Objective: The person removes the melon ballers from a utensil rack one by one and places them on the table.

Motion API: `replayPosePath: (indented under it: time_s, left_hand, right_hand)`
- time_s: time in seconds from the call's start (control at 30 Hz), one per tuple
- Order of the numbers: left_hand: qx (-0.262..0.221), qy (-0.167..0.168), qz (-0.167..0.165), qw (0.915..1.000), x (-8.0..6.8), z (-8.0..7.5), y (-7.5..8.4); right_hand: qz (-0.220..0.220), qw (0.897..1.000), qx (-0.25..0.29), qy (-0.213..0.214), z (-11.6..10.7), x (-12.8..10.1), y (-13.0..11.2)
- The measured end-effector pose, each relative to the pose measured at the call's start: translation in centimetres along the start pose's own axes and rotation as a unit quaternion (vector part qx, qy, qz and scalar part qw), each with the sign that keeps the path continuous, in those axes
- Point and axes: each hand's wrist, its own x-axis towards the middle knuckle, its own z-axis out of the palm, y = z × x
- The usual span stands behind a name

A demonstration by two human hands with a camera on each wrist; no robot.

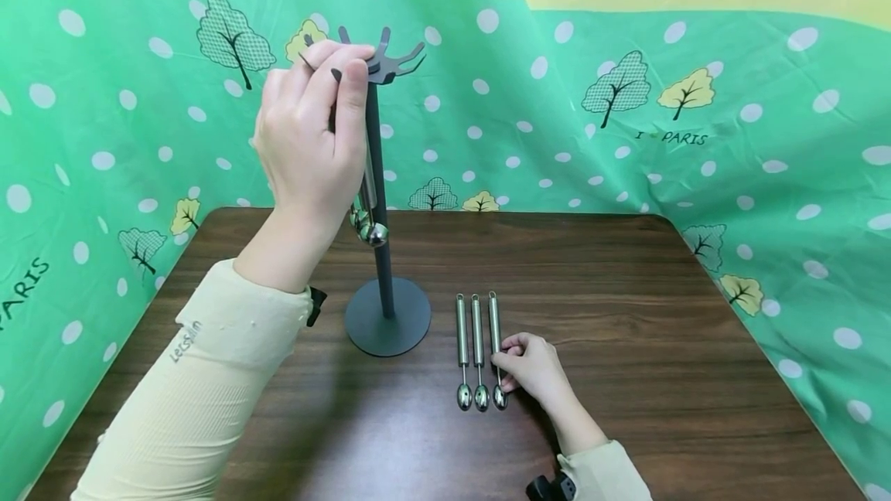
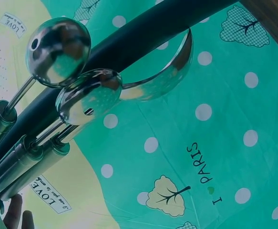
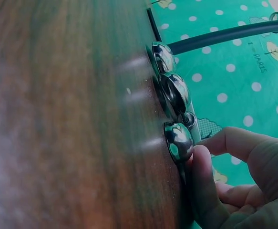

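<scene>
My left hand (image 1: 306, 118) is raised at the top of a dark utensil stand (image 1: 379, 176), its fingers curled about the hooks; the fingertips are partly hidden. Below it, steel melon ballers (image 2: 57, 52) with round bowls hang beside the stand's pole (image 2: 129, 47). On the table lie three more melon ballers (image 1: 478, 354) in a row, handles pointing away from me. The rightmost melon baller (image 3: 178, 142) is pinched between the thumb and fingers of my right hand (image 1: 534, 368) near its neck, bowl still down by the wood.
A dark brown wooden table (image 1: 661, 315) carries the stand's round base (image 1: 388, 331) left of the row. Behind and around it hangs a green dotted cloth (image 1: 515, 99) with printed trees. A free hook (image 1: 411, 64) sticks out on the stand's right side.
</scene>
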Motion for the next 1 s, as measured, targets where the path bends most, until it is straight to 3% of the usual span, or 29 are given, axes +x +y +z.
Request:
replayPosePath:
  time_s: [0.8,1.0]
  left_hand:
    - [-0.006,-0.002,-0.004,1.0000,-0.08,-0.02,-0.01]
    - [-0.007,-0.002,-0.004,1.0000,-0.07,-0.02,-0.03]
  right_hand:
    - [-0.013,1.000,-0.024,0.010,0.14,-0.30,0.19]
    - [-0.006,1.000,0.014,0.010,0.06,-0.34,0.13]
